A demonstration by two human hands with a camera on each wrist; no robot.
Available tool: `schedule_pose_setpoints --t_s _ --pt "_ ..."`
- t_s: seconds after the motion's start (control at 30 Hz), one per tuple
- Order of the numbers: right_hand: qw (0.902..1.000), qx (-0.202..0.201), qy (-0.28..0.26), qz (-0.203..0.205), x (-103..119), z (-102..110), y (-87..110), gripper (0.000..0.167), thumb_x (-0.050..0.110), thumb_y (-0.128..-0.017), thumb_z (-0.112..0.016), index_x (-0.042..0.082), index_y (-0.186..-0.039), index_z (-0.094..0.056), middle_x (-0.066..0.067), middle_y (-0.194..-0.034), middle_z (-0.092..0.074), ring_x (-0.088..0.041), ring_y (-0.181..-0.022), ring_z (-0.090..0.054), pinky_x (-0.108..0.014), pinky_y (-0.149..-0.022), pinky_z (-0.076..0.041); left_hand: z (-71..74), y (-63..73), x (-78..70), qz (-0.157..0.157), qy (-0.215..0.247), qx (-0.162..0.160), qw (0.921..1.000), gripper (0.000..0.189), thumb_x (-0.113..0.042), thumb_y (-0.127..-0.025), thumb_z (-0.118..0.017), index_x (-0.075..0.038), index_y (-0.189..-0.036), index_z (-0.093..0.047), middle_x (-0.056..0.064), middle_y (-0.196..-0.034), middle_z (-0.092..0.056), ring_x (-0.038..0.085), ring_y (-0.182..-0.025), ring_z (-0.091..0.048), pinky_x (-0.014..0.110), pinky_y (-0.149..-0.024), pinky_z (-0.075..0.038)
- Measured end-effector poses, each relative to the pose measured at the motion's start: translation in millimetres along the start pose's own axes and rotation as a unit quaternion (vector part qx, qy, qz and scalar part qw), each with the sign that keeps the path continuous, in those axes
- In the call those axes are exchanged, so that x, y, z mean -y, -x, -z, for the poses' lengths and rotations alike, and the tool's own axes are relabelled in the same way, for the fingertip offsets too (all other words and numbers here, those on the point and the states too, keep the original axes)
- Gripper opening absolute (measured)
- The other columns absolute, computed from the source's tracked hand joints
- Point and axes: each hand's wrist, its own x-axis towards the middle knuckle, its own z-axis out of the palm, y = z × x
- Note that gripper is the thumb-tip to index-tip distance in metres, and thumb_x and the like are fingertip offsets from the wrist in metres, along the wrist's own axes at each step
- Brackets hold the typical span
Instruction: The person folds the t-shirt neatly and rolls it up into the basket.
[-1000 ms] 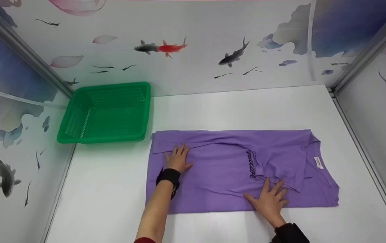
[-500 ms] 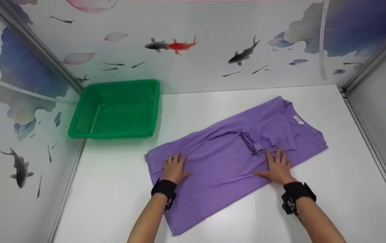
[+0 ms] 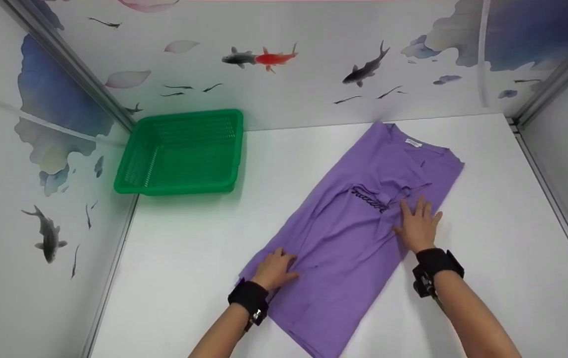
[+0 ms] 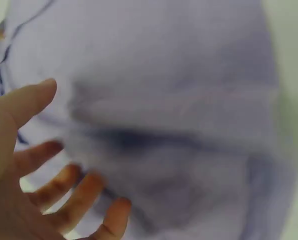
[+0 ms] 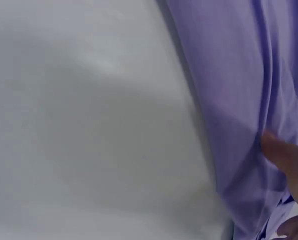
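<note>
Purple T-shirt point(image 3: 333, 248) lies slantwise on the table point(image 3: 179, 248), right of the green basket point(image 3: 179, 190), its collar point(image 3: 432, 145) close to the far wall point(image 3: 308, 102). Left grip point(image 3: 275, 271) and right grip point(image 3: 418, 228) are both released, fingers point(image 3: 420, 205) spread at the cloth rather than grasping, so uneven pressure could drag the folded sleeve point(image 3: 398, 166) askew, and pushing farther might crumple the collar against the wall.

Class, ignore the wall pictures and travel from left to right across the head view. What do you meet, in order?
Green basket, left hand, black lettering on the purple shirt, right hand.
</note>
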Motion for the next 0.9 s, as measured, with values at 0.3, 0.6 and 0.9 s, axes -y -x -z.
schedule_pose_setpoints --t_s 0.3,0.6,0.9 --pt "0.991 0.034 -0.128 -0.014 38.3 -34.5 10.8 0.083 0.025 -0.089 -0.07 -0.015 -0.145 -0.023 -0.052 -0.143 -0.006 -0.063 -0.136 -0.004 -0.071 -0.108 -0.007 11.9 -35.6 26.9 -0.08 -0.09 -0.019 0.9925 0.047 0.008 -0.083 -0.067 -0.005 -0.128 -0.061 0.011 -0.131 -0.057 0.028 -0.122 -0.051 0.045 -0.086 -0.046" --pt "0.9813 0.151 -0.116 0.022 32.3 -22.6 -15.7 0.092 0.027 -0.087 -0.071 -0.012 -0.149 -0.014 -0.05 -0.143 0.011 -0.062 -0.136 0.011 -0.071 -0.107 0.003 0.9 -10.8 25.0 -0.062 -0.085 -0.058 0.9928 0.038 0.004 -0.082 -0.069 -0.003 -0.119 -0.065 0.013 -0.117 -0.06 0.03 -0.108 -0.058 0.044 -0.08 -0.049" --pt "0.9784 0.185 -0.047 0.079 35.4 -5.8 -37.4 0.08 0.02 -0.088 -0.07 -0.001 -0.151 -0.024 -0.038 -0.153 -0.007 -0.055 -0.141 -0.004 -0.078 -0.102 -0.002 -28.3 18.4 -11.5 -0.059 -0.162 -0.068 0.9827 0.054 -0.034 -0.066 -0.089 -0.007 -0.104 -0.06 0.007 -0.095 -0.054 0.022 -0.087 -0.055 0.032 -0.069 -0.041"
